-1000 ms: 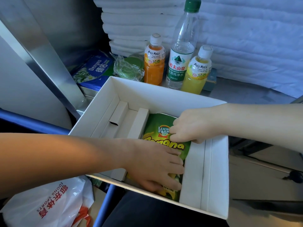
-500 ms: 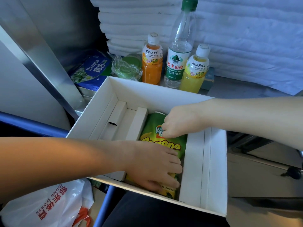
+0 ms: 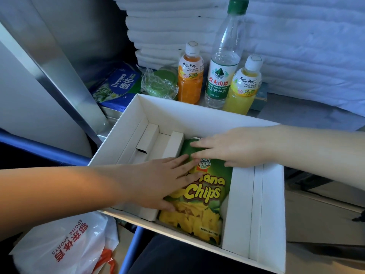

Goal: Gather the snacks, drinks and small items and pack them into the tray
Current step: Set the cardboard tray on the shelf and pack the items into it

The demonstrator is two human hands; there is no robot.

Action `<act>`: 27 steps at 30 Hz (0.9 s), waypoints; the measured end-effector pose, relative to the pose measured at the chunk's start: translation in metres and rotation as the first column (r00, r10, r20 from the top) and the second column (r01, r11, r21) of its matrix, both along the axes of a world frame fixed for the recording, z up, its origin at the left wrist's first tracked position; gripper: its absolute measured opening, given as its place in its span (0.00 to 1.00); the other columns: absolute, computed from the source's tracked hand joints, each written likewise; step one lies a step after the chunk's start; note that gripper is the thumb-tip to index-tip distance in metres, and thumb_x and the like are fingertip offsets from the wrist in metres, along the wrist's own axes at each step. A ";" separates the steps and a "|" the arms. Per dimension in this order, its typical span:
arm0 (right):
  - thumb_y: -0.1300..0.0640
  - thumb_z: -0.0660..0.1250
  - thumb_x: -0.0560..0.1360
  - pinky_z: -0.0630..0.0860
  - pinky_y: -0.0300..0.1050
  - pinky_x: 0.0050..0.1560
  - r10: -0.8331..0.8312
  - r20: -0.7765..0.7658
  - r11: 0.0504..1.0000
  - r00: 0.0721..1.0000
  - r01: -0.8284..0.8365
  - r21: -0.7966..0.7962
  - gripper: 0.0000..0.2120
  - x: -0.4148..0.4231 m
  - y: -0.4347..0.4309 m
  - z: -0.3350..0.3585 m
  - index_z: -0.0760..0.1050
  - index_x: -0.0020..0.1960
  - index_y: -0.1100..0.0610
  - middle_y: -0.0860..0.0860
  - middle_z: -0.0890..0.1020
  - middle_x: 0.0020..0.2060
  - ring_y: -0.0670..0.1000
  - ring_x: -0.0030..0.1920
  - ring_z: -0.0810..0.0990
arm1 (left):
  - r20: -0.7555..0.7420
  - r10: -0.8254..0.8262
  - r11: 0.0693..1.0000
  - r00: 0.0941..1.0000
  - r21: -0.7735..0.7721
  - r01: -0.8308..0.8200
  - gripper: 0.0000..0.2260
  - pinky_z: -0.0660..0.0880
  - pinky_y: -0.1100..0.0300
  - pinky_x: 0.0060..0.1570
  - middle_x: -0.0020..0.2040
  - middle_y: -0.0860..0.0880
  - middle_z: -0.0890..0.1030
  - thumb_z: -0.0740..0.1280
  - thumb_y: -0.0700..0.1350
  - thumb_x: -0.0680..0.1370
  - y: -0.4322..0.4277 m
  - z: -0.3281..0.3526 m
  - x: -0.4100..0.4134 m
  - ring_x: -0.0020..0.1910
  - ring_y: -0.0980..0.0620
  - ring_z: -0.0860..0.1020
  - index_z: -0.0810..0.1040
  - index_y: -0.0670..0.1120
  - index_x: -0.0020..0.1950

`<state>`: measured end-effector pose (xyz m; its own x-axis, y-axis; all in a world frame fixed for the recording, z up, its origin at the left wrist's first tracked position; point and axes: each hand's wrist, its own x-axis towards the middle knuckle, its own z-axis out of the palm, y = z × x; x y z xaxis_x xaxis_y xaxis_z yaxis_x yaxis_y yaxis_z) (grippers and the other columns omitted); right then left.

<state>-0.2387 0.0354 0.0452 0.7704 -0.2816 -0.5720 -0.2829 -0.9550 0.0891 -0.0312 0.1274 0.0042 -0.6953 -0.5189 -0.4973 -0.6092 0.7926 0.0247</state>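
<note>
Change: both hands have flattened out since a moment ago. The left one has slid up from the near end of the bag, so the yellow chips picture is uncovered now, and the right one's curled knuckles have straightened.
Left hand (image 3: 164, 182): palm down on the banana chips bag (image 3: 205, 206), fingers (image 3: 183, 161) straight and spread, pressing beside the logo, gripping nothing.
Right hand (image 3: 229, 149): also flat, fingers (image 3: 199, 144) stretched across the bag's far end, pressing, no grip.
Fingertips: the two sets all but meet near the logo.
Banana chips bag: lying face up in the tray (image 3: 273, 214), in the wide middle channel, lengthwise from far wall to near wall.
Tray: a white cardboard box, with a folded cardboard divider (image 3: 173, 144) just left of the bag and a taller white partition (image 3: 240, 204) along its right side.
Drinks: outside the tray, upright in a row on the table (image 3: 296, 117) behind its far wall. There's the orange juice bottle (image 3: 190, 76), the taller water bottle (image 3: 225, 62) and the yellow juice bottle (image 3: 244, 86), close together.
Small items: a green something in crinkled clear wrap (image 3: 158, 86) just left of the orange juice, and a blue tissue pack (image 3: 118, 86) further left.
Backdrop: folded white bedding (image 3: 158, 26) stacked behind the bottles.
Below left: a white plastic bag (image 3: 65, 246) with red lettering, under the left forearm.
</note>
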 end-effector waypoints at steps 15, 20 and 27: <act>0.55 0.59 0.79 0.61 0.51 0.70 -0.138 -0.295 0.983 0.946 0.167 0.073 0.35 0.019 0.010 -0.016 0.42 0.78 0.51 0.52 0.37 0.76 0.57 0.76 0.51 | 0.103 0.053 0.999 0.993 0.003 -0.054 0.45 0.27 0.53 0.68 0.73 0.47 0.29 0.52 0.73 0.72 -0.006 -0.014 -0.016 0.73 0.47 0.30 0.29 0.51 0.73; 0.51 0.56 0.81 0.65 0.49 0.66 -0.222 -0.359 0.970 0.907 0.242 0.014 0.32 0.016 0.022 -0.016 0.41 0.77 0.51 0.55 0.42 0.77 0.59 0.71 0.63 | 0.172 0.154 0.982 0.973 -0.132 -0.132 0.56 0.28 0.53 0.67 0.73 0.41 0.31 0.54 0.78 0.66 -0.010 -0.011 -0.016 0.74 0.45 0.32 0.30 0.42 0.73; 0.45 0.50 0.82 0.59 0.49 0.70 -0.308 -0.387 0.938 0.869 0.344 0.026 0.31 0.010 0.032 -0.019 0.37 0.77 0.53 0.58 0.40 0.76 0.61 0.73 0.58 | 0.285 0.128 0.987 0.950 -0.125 -0.096 0.60 0.30 0.50 0.69 0.74 0.38 0.34 0.57 0.78 0.64 -0.020 -0.005 -0.030 0.74 0.41 0.33 0.32 0.38 0.73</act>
<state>-0.2285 0.0674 0.0259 0.3692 -0.4123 -0.8329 -0.5430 -0.8230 0.1667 -0.0610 0.1078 -0.0013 -0.4631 -0.6472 -0.6055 -0.6622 0.7067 -0.2490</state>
